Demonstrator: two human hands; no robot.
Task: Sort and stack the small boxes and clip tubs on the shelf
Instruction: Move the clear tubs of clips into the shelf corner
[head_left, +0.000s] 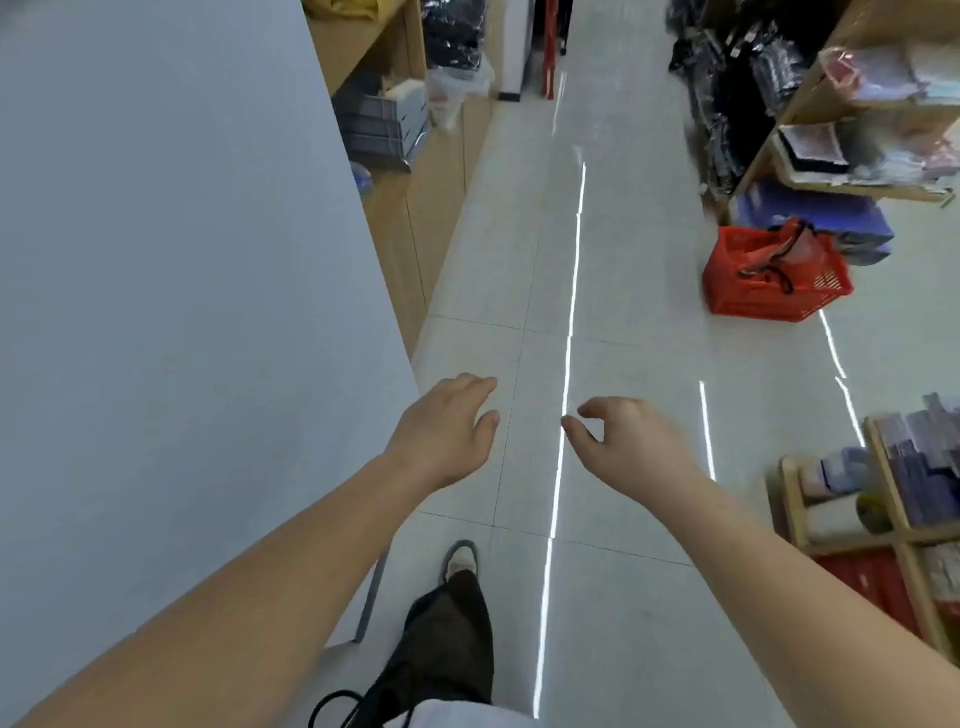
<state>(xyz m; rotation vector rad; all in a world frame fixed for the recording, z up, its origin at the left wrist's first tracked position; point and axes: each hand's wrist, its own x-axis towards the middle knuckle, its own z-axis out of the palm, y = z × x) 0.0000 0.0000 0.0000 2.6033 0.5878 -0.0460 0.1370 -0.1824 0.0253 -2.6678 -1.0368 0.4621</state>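
Shelf (901, 525) and grey panel (182, 260) flank open floor (623, 291) under left hand (447, 431), right hand (628, 441).

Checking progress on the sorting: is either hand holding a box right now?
No, the left hand and the right hand are both held out over the floor tiles with nothing in them.

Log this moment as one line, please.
left hand: empty | right hand: empty | red plastic lattice basket: on pale tiled floor | boxes: untouched
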